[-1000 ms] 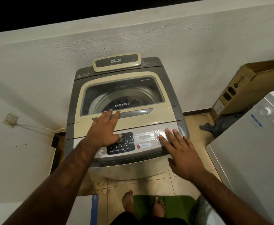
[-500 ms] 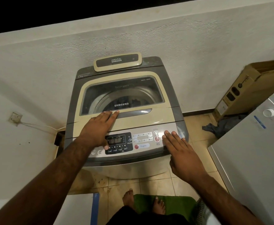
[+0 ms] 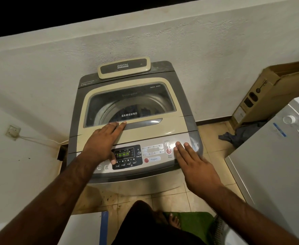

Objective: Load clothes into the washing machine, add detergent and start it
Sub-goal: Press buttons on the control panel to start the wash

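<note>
A grey and cream top-loading washing machine stands against the white wall with its glass lid closed. Dark clothes show through the glass inside the drum. The control panel at the front is lit, and its green display reads digits. My left hand lies flat on the lid's front, fingers on the lid handle, thumb on the panel by the display. My right hand rests flat on the panel's right end, fingertips beside the red start/pause button. Both hands hold nothing.
A white appliance stands close on the right. A brown cardboard box leans on the wall behind it, with a dark cloth on the tiled floor. A wall socket and cable are at the left. A green mat lies under my feet.
The panel's display has lit up with green digits. My right hand has slid slightly right, away from the start button. My left hand stays on the lid.
</note>
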Available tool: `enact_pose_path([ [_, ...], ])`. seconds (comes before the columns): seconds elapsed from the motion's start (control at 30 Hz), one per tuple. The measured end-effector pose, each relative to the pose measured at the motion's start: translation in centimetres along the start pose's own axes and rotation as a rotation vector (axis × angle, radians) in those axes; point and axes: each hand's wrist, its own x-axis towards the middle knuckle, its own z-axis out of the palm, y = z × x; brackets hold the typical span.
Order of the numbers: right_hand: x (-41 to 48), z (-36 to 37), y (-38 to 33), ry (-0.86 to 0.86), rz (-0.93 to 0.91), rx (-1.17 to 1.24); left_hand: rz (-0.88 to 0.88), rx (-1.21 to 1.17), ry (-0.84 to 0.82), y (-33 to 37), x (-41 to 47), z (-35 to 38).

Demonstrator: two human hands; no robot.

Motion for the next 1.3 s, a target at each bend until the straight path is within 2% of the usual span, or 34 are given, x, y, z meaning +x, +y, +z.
enact_pose_path([
  [0.1,-0.3,0.2,-0.5,-0.003,0.031,0.044,-0.035,-0.037,-0.026,-0.6,-0.2,0.0],
  [0.27,-0.2,-0.3,-1.9,-0.003,0.077,0.079,-0.238,-0.181,-0.07,-3.2,-2.2,1.1],
  [0.47,0.4,-1.2,-3.5,-0.027,0.146,0.095,-0.191,-0.206,-0.175,-3.4,-1.7,1.3],
  [0.63,2.1,-1.6,-4.2,0.116,0.097,0.194,-0.196,-0.203,-0.149,-3.7,-1.8,1.9],
  [0.97,2.8,-0.3,-6.0,-0.038,-0.096,-0.08,-0.211,-0.251,-0.12,-4.3,-1.5,3.0],
  [1.3,2.7,0.6,-6.2,-0.014,-0.08,-0.046,-0.227,-0.242,-0.12,-4.0,-1.1,3.1],
])
